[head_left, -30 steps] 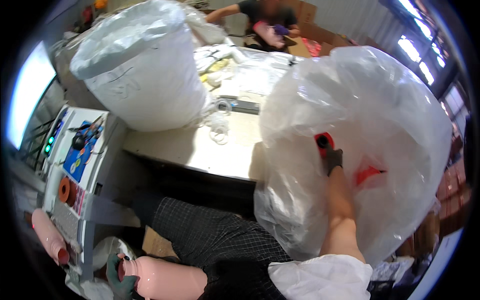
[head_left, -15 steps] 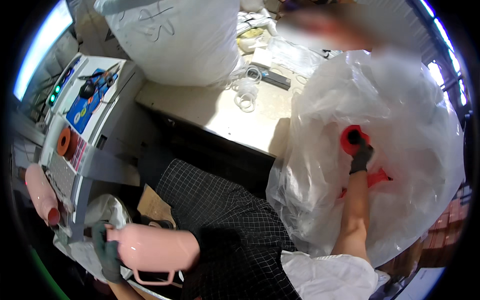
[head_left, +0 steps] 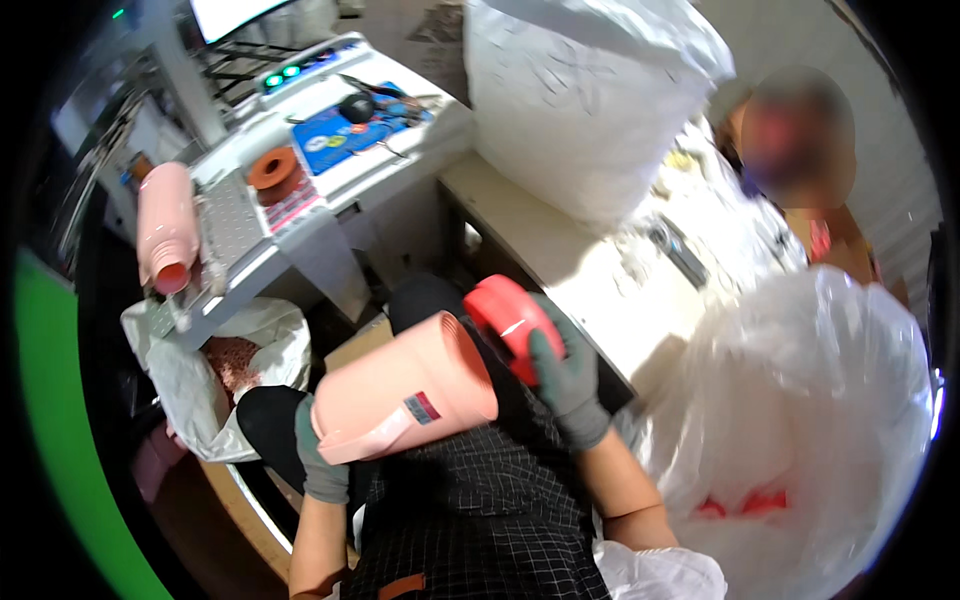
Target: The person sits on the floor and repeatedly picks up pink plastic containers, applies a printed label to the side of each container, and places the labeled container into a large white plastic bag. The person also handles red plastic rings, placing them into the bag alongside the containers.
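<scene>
A pink handled jug (head_left: pixel 375 395) with a small label on its side lies tilted above my lap. My left hand (head_left: pixel 320 455) is wrapped round its lower left end, by the handle. The jug's wide round end faces up and to the right; whether it is hollow or a recessed base, I cannot tell. Just beyond that end my right hand (head_left: pixel 572 380) grips a red round cup-shaped cover (head_left: pixel 515 318). The cover stays close to the wide end, apparently apart from it. Both hands wear grey gloves.
Another pink bottle (head_left: pixel 168 222) stands beside the machine's perforated plate (head_left: pixel 232 225) at left. Below is a white bag (head_left: pixel 190 400) with pink scraps. A clear plastic bag (head_left: pixel 800 420) holding red pieces fills the right. Behind the table (head_left: pixel 570 240), a person (head_left: pixel 800 150) sits near a white sack (head_left: pixel 570 110).
My right hand has come out of the clear bag with the red cover and moved left to the jug. The jug is raised and turned. My view has swung left.
</scene>
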The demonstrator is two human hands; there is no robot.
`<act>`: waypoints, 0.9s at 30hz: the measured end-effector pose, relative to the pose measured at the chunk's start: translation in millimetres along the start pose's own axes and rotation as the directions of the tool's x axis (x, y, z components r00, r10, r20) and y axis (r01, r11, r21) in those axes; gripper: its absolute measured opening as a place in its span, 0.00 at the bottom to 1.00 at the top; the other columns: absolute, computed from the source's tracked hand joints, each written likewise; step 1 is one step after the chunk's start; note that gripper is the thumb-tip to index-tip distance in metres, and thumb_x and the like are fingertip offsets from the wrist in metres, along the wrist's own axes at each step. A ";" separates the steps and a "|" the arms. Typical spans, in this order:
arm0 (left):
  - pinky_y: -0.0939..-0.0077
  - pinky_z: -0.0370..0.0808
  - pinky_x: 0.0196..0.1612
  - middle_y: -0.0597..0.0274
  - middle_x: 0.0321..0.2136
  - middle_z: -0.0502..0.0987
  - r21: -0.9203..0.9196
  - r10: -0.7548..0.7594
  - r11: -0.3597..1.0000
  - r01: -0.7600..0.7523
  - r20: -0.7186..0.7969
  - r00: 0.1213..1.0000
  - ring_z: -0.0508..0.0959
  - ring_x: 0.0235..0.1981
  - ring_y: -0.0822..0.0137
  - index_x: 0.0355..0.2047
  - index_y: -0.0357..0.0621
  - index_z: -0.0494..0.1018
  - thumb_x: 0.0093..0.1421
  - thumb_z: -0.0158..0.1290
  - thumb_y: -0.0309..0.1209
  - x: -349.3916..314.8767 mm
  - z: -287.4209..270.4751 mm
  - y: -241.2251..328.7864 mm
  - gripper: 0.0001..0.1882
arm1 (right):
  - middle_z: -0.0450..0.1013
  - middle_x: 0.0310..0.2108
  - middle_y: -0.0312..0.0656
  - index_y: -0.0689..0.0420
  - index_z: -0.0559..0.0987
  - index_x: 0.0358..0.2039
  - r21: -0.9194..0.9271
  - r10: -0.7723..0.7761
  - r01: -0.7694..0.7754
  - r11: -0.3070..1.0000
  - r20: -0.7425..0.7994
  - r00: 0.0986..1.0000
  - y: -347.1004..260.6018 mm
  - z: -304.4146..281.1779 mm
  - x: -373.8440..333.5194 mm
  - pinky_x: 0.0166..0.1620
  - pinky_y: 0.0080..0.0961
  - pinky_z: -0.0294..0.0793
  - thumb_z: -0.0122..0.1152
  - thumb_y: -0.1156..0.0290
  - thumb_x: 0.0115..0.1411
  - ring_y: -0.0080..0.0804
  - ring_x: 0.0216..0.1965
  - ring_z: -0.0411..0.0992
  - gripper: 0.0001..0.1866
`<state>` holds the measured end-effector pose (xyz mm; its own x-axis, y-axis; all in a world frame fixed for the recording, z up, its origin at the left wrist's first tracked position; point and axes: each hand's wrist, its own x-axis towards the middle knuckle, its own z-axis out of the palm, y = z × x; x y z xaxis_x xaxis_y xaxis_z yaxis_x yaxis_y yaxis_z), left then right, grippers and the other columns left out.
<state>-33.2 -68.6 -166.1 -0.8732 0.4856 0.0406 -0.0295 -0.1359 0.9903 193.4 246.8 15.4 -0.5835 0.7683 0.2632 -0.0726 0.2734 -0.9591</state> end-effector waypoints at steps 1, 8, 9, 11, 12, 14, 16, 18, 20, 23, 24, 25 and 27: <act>0.63 0.77 0.59 0.54 0.54 0.78 -0.019 -0.030 0.999 0.029 -0.034 0.999 0.79 0.54 0.60 0.57 0.38 0.71 0.71 0.51 0.33 -6.3 3.1 2.6 0.17 | 0.76 0.51 0.48 0.65 0.77 0.58 0.118 -0.006 -0.005 0.993 0.086 0.996 -17.6 26.9 0.3 0.52 0.31 0.75 0.65 0.71 0.65 0.33 0.46 0.74 0.23; 0.63 0.81 0.52 0.56 0.49 0.81 -0.057 -0.248 0.965 0.256 0.113 0.962 0.82 0.49 0.62 0.56 0.40 0.74 0.74 0.44 0.35 -19.7 42.4 63.0 0.17 | 0.74 0.46 0.49 0.61 0.77 0.60 -0.158 -0.499 0.576 0.802 0.355 0.791 7.9 37.8 3.1 0.48 0.40 0.72 0.70 0.67 0.54 0.46 0.43 0.72 0.32; 0.63 0.81 0.52 0.56 0.49 0.81 -0.081 -0.286 0.952 0.296 0.122 0.951 0.82 0.49 0.62 0.56 0.39 0.74 0.74 0.44 0.35 -24.6 42.6 59.7 0.18 | 0.74 0.46 0.49 0.61 0.77 0.60 -0.165 -0.485 0.569 0.806 0.368 0.793 7.0 36.8 0.6 0.48 0.40 0.72 0.70 0.67 0.55 0.46 0.43 0.72 0.31; 0.65 0.81 0.51 0.56 0.49 0.81 -0.583 -0.422 0.692 0.426 0.151 0.894 0.83 0.48 0.63 0.56 0.39 0.74 0.74 0.45 0.37 -30.7 35.4 35.6 0.18 | 0.74 0.46 0.49 0.61 0.77 0.60 -0.174 -0.468 0.559 0.811 0.381 0.798 3.1 37.0 -3.0 0.48 0.39 0.72 0.69 0.66 0.56 0.46 0.43 0.72 0.31; 0.65 0.81 0.51 0.56 0.49 0.81 -0.559 -0.388 0.723 0.407 0.159 0.908 0.83 0.48 0.63 0.56 0.39 0.74 0.74 0.45 0.37 -28.3 38.6 39.3 0.18 | 0.74 0.46 0.49 0.62 0.77 0.60 -0.183 -0.460 0.550 0.815 0.372 0.806 3.5 36.1 -4.6 0.48 0.39 0.72 0.68 0.66 0.56 0.46 0.42 0.72 0.30; 0.66 0.81 0.51 0.57 0.48 0.81 -0.509 -0.320 0.779 0.366 0.179 0.930 0.82 0.47 0.63 0.55 0.39 0.74 0.74 0.45 0.37 -25.9 47.4 46.2 0.18 | 0.74 0.45 0.49 0.63 0.76 0.61 -0.202 -0.444 0.530 0.824 0.352 0.824 4.7 34.7 -9.5 0.48 0.38 0.72 0.66 0.67 0.58 0.45 0.42 0.71 0.30; 0.69 0.79 0.45 0.60 0.42 0.80 -0.597 -0.357 0.732 0.329 0.076 0.931 0.80 0.42 0.67 0.44 0.42 0.73 0.73 0.46 0.37 -28.4 55.7 37.1 0.12 | 0.74 0.45 0.49 0.64 0.76 0.61 -0.183 -0.396 0.468 0.865 0.323 0.859 3.1 37.5 -10.5 0.48 0.38 0.72 0.64 0.66 0.60 0.44 0.41 0.71 0.29; 0.72 0.78 0.42 0.63 0.39 0.79 -0.279 -0.253 0.934 0.223 -0.077 0.964 0.79 0.39 0.70 0.38 0.43 0.72 0.72 0.47 0.37 -30.2 55.7 34.0 0.11 | 0.73 0.43 0.48 0.66 0.76 0.62 -0.205 -0.363 0.435 0.877 0.312 0.878 -2.5 37.7 -8.4 0.47 0.35 0.72 0.61 0.65 0.65 0.41 0.41 0.71 0.27; 0.73 0.76 0.40 0.64 0.38 0.78 0.217 -0.035 0.974 0.059 -0.111 0.993 0.77 0.38 0.71 0.38 0.43 0.71 0.72 0.47 0.38 -27.6 52.1 35.8 0.12 | 0.73 0.42 0.47 0.67 0.75 0.62 -0.177 -0.343 0.397 0.901 0.271 0.899 -3.9 41.4 -7.0 0.47 0.33 0.71 0.58 0.63 0.68 0.39 0.41 0.71 0.26; 0.74 0.74 0.41 0.65 0.38 0.76 -0.212 -0.090 0.975 0.072 -0.073 0.993 0.76 0.37 0.73 0.40 0.43 0.71 0.73 0.47 0.40 -14.2 70.8 82.8 0.13 | 0.74 0.43 0.46 0.69 0.75 0.61 -0.121 -0.250 0.274 0.954 0.178 0.952 -2.7 39.1 -4.5 0.47 0.30 0.72 0.52 0.54 0.73 0.33 0.42 0.72 0.30; 0.74 0.74 0.43 0.64 0.38 0.76 -0.039 0.028 0.999 -0.032 -0.090 0.996 0.75 0.39 0.72 0.42 0.42 0.70 0.72 0.48 0.41 -13.9 74.7 92.6 0.14 | 0.75 0.43 0.46 0.70 0.75 0.61 -0.103 -0.208 0.223 0.969 0.137 0.968 -2.3 37.5 -5.1 0.48 0.29 0.73 0.50 0.49 0.74 0.30 0.42 0.72 0.33; 0.74 0.73 0.45 0.64 0.39 0.75 0.144 0.152 0.980 -0.136 -0.106 0.983 0.75 0.40 0.72 0.44 0.40 0.70 0.72 0.48 0.41 -11.4 79.8 101.4 0.15 | 0.76 0.47 0.44 0.70 0.74 0.61 -0.045 -0.215 0.219 0.975 0.075 0.974 4.4 37.5 -5.6 0.51 0.29 0.74 0.46 0.51 0.77 0.30 0.46 0.74 0.31; 0.73 0.73 0.47 0.61 0.40 0.75 0.325 0.312 0.908 -0.264 -0.105 0.944 0.75 0.42 0.70 0.47 0.39 0.69 0.70 0.49 0.42 -14.1 90.5 130.2 0.18 | 0.76 0.51 0.45 0.68 0.74 0.63 0.346 0.213 -0.181 0.921 -0.055 0.976 18.1 43.4 -5.8 0.56 0.29 0.73 0.49 0.58 0.76 0.34 0.51 0.75 0.27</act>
<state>19.3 -15.0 -25.7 -0.8847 0.3259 0.3333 0.3616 0.0286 0.9319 160.3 222.1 -7.9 -0.5404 0.8394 0.0584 -0.2410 -0.0879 -0.9665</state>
